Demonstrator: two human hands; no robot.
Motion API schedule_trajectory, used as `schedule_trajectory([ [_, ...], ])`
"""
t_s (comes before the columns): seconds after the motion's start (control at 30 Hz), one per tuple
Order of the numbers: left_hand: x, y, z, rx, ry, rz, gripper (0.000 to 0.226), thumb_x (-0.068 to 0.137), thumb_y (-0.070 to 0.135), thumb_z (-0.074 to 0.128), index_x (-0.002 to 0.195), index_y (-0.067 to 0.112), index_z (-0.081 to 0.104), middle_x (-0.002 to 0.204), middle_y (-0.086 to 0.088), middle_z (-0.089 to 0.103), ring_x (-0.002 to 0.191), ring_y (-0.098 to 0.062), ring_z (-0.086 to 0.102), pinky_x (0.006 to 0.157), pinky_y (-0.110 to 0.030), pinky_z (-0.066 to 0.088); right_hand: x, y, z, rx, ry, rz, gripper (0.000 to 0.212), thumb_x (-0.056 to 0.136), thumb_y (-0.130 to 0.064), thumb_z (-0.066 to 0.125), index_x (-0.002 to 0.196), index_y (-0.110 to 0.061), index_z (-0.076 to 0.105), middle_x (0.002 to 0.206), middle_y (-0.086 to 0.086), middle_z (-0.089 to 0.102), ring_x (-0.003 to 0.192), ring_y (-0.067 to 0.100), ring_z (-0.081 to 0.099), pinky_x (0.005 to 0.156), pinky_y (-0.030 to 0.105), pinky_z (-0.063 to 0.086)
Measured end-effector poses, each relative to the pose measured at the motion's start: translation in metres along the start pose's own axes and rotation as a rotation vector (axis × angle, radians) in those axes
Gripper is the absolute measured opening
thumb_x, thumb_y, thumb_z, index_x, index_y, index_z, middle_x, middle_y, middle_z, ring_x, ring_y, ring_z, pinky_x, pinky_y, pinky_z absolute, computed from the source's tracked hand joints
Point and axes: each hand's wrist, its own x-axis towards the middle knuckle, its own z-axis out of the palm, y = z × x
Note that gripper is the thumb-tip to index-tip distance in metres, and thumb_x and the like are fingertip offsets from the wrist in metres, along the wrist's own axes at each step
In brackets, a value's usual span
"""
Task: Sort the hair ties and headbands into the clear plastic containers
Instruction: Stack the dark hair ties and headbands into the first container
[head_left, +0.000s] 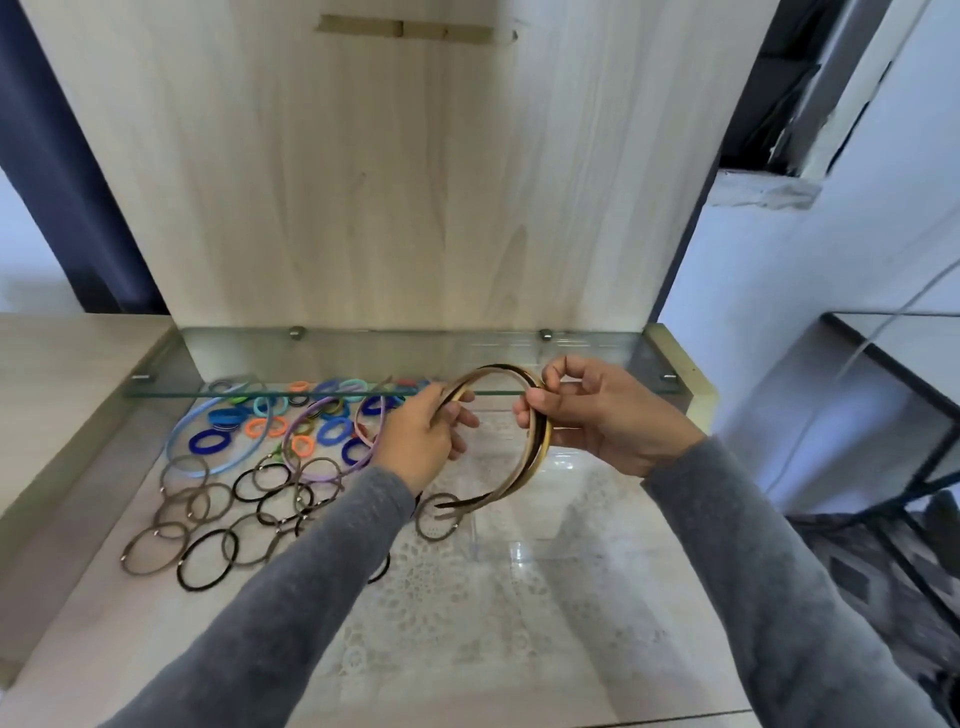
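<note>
- Lying spread on the pale bench (93, 639) at far left: thin brown and black hair ties (208, 558), some overlapping.
- Sitting just behind them, partly under the glass shelf (311, 391): small bright scrunchies (332, 431) in blue, orange and teal, ringed by a light blue headband (179, 441) and a lilac headband (332, 475).
- Gripping one end of a bundle of tan, black and gold headbands (535, 457): left hand (421, 441), fingers curled closed around it.
- Pinching the top of the same bundle's arc: right hand (597, 415), thumb and fingers clamped on the bands.
- Hanging in the air above a clear plastic container (519, 551), free ends pointing down-left.
- Resting on a lace mat: that container.
</note>
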Motion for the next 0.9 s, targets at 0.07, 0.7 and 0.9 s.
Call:
schedule_trajectory([
  [0.07,0.004,-0.001,0.012,0.056,-0.011,0.031,0.026,0.1,0.006,0.037,0.097,0.018,0.06,0.084,0.0,0.066,0.056,-0.011,0.055,0.055,-0.025,0.048,-0.004,0.009,-0.017,-0.032,0.031,-0.004,0.021,0.081,0.002,0.061,0.078,-0.011,0.045,0.082,0.017,0.068,0.072,0.021,0.068,0.066,0.033,0.058],
  [0.7,-0.002,-0.022,0.059,0.403,0.016,0.467,0.03,0.095,0.006,0.052,0.124,0.01,0.058,0.109,-0.001,0.052,0.081,-0.013,0.059,0.079,-0.017,0.048,-0.023,0.086,-0.076,-0.187,0.199,-0.037,0.028,0.088,0.015,0.05,0.08,-0.008,0.036,0.082,0.02,0.067,0.079,0.031,0.064,0.077,0.04,0.056],
  [0.9,-0.007,-0.022,0.058,0.395,-0.003,0.36,0.025,0.091,0.015,0.059,0.115,0.018,0.056,0.105,0.008,0.057,0.084,0.005,0.047,0.078,0.006,0.029,-0.02,0.091,-0.079,-0.28,0.273,0.083,0.028,0.09,0.012,0.05,0.093,-0.01,0.033,0.084,0.021,0.067,0.079,0.033,0.064,0.082,0.052,0.053],
])
